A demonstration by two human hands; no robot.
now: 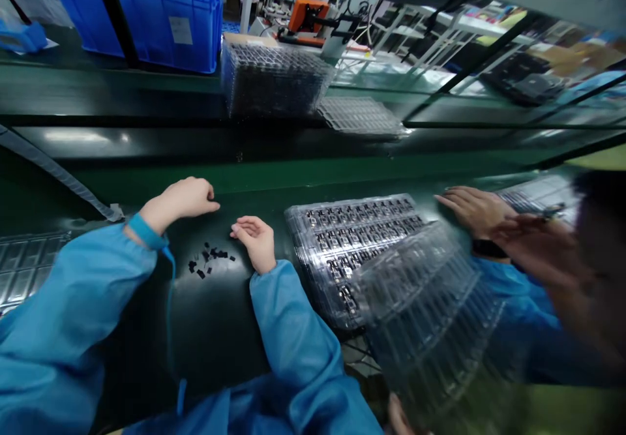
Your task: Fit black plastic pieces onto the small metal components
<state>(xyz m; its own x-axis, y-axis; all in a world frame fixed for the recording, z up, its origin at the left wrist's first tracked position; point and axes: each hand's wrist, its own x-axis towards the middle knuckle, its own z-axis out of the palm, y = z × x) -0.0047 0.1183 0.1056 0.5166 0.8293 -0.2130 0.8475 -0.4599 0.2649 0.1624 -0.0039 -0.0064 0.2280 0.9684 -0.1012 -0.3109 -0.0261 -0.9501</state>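
My left hand (188, 197), with a blue wrist strap (147, 231), hovers over the dark green work surface (220, 324), its fingers curled together and the tips partly hidden. Facing it, my right hand (257, 239) has bent fingers, with thumb and forefinger meeting in a pinch. Whatever either hand may hold is too small to make out. Below and between them lies a loose scatter of small black pieces (208, 259). Right of my right hand is a stack of clear plastic trays (313, 278), the top one filled with rows of small metallic parts (337, 239).
A co-worker's hand (472, 210) reaches in from the right. Blurred clear trays (430, 311) tilt across the filled stack's corner, a person's fingers at their lower edge. On the shelf behind stand a blue bin (151, 24) and stacked trays (274, 83). Another tray (32, 265) lies far left.
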